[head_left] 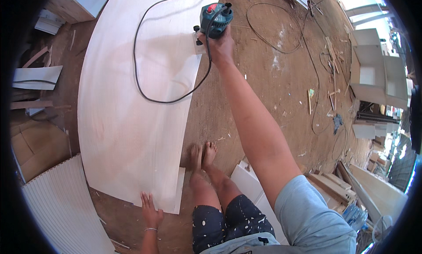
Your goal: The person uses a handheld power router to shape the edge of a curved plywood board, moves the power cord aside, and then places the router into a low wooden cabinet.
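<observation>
A long, pale wooden board [132,135] stretches away from me on the left of my legs. At its far right edge my right hand [222,47], arm reaching out, is wrapped round a dark green trim router [215,20] with a red switch. The router stands upright at the edge; its base is mostly hidden by my hand. A black power cord [134,56] leaves the router's top and loops over the board. Fingers stretched out, my left hand [152,213] rests on the board's near edge and holds nothing.
A ribbed white panel [66,201] lies at lower left, beside a brown cardboard piece [41,142]. White panels [255,183] lie right of my bare feet. Thin cable [248,21] and wood scraps cover the dirt floor; white cabinet boxes [369,69] stand far right.
</observation>
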Available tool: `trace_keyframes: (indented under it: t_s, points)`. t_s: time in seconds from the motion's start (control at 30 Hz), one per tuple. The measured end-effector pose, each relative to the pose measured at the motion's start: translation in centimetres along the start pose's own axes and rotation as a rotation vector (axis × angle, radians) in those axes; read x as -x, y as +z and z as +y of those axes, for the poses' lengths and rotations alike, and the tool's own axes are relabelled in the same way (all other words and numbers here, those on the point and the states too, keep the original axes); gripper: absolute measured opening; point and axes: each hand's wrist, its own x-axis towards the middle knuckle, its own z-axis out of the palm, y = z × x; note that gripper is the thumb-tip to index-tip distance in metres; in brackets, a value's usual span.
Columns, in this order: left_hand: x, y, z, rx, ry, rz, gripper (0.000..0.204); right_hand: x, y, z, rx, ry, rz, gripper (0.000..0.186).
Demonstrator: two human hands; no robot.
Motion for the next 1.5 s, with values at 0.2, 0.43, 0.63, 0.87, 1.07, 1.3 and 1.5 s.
trace_keyframes:
  t_s: [0.2,0.43,0.63,0.87,1.07,1.3,1.5]
  points:
    - [-2.3,0.0,5.0,0.23,-0.306,0.099,0.09,-10.8,-0.1,2.5,-0.108,0.053,-0.082,0.07]
    - [-9.8,0.3,10.0,0.461,-0.959,0.27,0.082,-24.3,0.6,4.0,-0.127,0.026,-0.095,0.065]
    - [-24.3,-5.8,16.7,0.7,-1.156,0.414,0.078,-35.4,0.5,5.2,-0.105,0.0,-0.121,0.059]
    - [-38.3,-15.1,28.7,0.586,-0.897,0.271,0.08,-48.5,0.3,8.2,-0.037,0.024,-0.096,0.063]
    - [-45.1,-18.7,37.2,0.583,-0.918,0.158,0.086,-60.3,0.9,8.8,-0.135,0.012,-0.064,0.061]
    - [-52.5,-20.0,47.3,0.547,-0.935,0.151,0.091,-72.1,-0.5,6.1,-0.06,0.112,-0.141,0.054]
    - [-59.7,-24.1,51.3,0.57,-1.026,0.121,0.091,-82.6,-0.4,8.7,-0.049,-0.004,-0.099,0.056]
